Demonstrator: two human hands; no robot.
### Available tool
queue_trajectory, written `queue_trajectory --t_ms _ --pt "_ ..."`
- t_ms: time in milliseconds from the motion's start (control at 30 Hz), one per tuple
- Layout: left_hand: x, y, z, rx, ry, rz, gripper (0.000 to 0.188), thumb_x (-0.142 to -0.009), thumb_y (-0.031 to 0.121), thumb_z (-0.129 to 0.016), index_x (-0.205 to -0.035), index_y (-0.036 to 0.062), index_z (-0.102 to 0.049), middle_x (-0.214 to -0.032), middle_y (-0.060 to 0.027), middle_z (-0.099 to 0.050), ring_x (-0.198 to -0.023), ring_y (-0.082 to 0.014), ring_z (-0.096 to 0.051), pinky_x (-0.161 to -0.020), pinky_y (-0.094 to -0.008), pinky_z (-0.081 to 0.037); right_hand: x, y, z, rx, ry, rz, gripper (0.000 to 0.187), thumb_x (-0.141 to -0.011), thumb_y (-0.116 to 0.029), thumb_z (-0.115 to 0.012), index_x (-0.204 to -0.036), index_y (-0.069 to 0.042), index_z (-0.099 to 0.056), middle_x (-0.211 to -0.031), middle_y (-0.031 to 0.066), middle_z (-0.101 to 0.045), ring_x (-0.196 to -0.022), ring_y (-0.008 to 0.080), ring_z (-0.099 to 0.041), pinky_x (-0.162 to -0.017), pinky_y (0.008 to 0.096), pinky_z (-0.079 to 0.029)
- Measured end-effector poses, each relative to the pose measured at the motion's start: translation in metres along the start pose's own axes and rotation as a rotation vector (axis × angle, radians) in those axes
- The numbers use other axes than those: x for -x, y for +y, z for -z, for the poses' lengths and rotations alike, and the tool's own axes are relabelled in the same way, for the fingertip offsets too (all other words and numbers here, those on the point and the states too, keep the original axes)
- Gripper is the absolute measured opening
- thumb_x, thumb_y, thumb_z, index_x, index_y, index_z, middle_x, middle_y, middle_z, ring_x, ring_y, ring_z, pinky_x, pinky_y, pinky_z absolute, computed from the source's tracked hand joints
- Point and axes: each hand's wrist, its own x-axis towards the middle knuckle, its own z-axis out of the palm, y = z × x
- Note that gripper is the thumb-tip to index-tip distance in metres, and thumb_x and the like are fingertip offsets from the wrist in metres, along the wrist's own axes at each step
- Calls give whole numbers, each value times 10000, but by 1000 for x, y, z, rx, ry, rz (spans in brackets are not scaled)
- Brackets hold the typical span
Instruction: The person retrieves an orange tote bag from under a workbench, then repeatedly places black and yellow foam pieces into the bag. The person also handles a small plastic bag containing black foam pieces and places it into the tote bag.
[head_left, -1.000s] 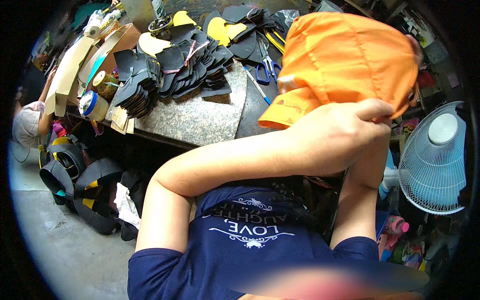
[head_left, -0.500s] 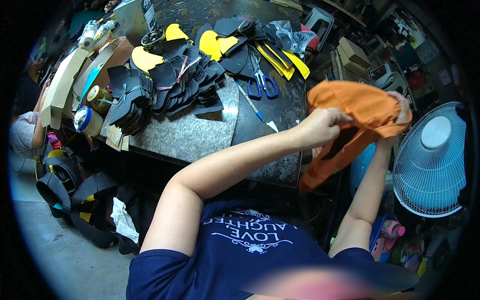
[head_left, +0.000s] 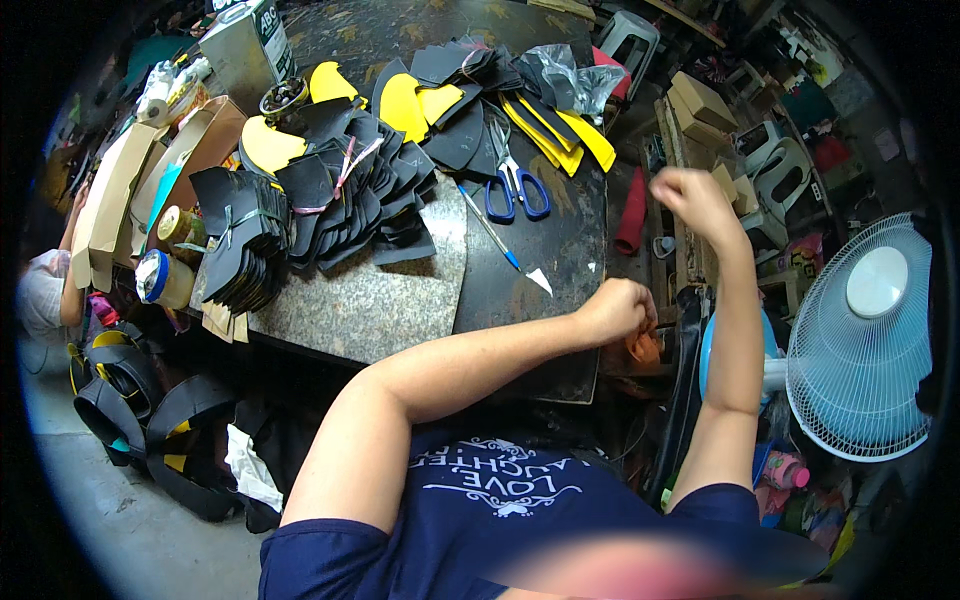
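We are clenching our left hand (head_left: 618, 310) into a fist on the orange cloth (head_left: 643, 347), which is bunching just below and right of the knuckles at the worktable's (head_left: 560, 250) edge. Our right hand (head_left: 692, 196) is hanging above it, curled closed, holding nothing visible.

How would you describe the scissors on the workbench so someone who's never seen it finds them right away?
Start at the dark workbench and go to its far right part, beside the heap of black and yellow cut pieces. The scissors lie flat there, left of the long yellow strips. They alone have blue loop handles.
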Motion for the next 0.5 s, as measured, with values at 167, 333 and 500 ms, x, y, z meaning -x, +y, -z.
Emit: queue_trajectory --t_ms 167,333,500 --pt "7 1 -3 -305 -81 -94 168 -771 48 -592 -829 11 -745 -868 -195 -718 -820 -362 -707 -748 -430 -563 -130 -28 -35 -47 299 14 332 -931 -315 -650 -1135 -57 -695 -957 147 -724 -882 268 -704 -795 362 -531" --pt "6 -2 -7 -397 -92 -98 162 -736 96 -656 -829 -29 -702 -854 -259 -687 -845 -423 -684 -797 -483 -557 -220 -22 -84 26 292 -211 554 -865 -480 -678 -1343 -208 -611 -1323 181 -609 -1204 374 -603 -962 480 -506" --pt "4 -9 -10 -308 -123 -135 153 -750 102 -673 -842 -17 -703 -870 -261 -687 -816 -439 -680 -738 -499 -560 -259 12 -117 139 141 -210 594 -842 -445 -693 -1387 -238 -580 -1316 184 -618 -1196 378 -610 -986 486 -501"
